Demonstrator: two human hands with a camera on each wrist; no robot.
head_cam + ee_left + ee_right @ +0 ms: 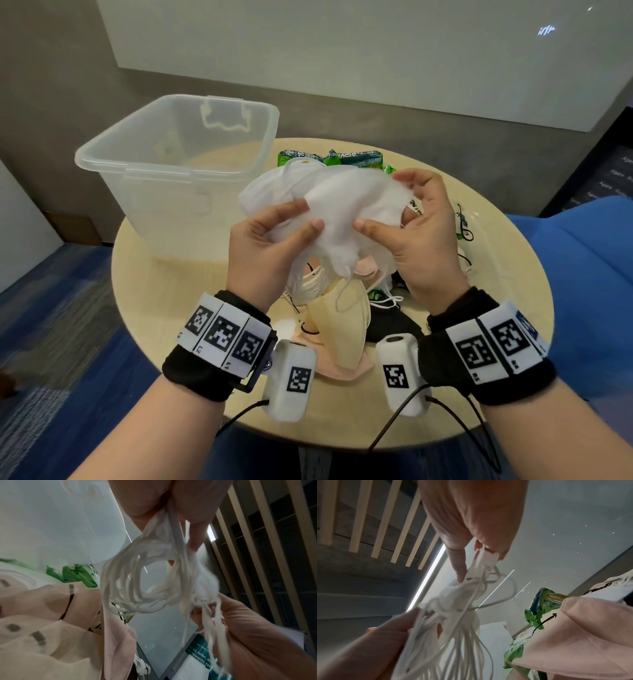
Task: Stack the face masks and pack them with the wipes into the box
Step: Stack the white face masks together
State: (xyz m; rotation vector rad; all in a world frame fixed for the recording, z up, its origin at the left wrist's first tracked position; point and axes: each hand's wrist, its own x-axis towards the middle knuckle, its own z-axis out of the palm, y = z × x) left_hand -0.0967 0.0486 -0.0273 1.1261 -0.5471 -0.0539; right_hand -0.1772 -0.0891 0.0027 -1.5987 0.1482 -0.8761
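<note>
Bunch of white fabric face masks [346, 212] is being held up above the round beige bench [507, 294], between both hands. Left hand [270, 246] is gripping the bunch's left side, thumb on top and fingers [291, 209] curling under it. Right hand [421, 236] is pinching the right side, thumb pressing the front, fingertips closing over the top edge. White elastic ear loops [137, 577] are hanging below the bunch in a tangle (left wrist view shows them looping under the fingers; right wrist view shows them [464, 649] trailing down).

Directly under the hands, loose masks are lying on the bench: a cream folded mask [339, 325] on top of a pale pink mask [346, 371], a black mask [394, 325] beside them to the right.

Green plastic packs of wipes [359, 159] are sitting behind the held bunch, on the far side of the bench.

Clear plastic box with latch handles [178, 161] is standing open on the bench's left rear, apart from the hands; cannot tell whether anything is lying in it.
</note>
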